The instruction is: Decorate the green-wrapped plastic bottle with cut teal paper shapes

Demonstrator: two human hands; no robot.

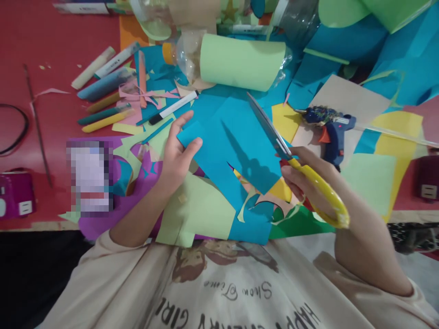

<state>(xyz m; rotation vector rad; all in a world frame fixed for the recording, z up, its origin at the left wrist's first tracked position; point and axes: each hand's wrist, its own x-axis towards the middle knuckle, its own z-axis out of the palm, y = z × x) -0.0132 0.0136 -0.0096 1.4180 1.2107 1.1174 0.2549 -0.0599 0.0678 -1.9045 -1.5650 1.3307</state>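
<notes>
My left hand [177,153] pinches the left edge of a blue sheet of paper [236,146], thumb on top, holding it above the cluttered table. My right hand [307,176] grips yellow-handled scissors [291,155], fingers through the loops. The grey blades point up and left, lying against the right side of the blue sheet. Whether the blades are apart or together is hard to tell.
A blue glue gun [329,130] lies right of the scissors. A light green paper roll [242,61] on a clear bottle sits at the back. Markers and pens [106,87] lie at the left on the red table [41,45]. Coloured paper scraps [192,210] cover the middle.
</notes>
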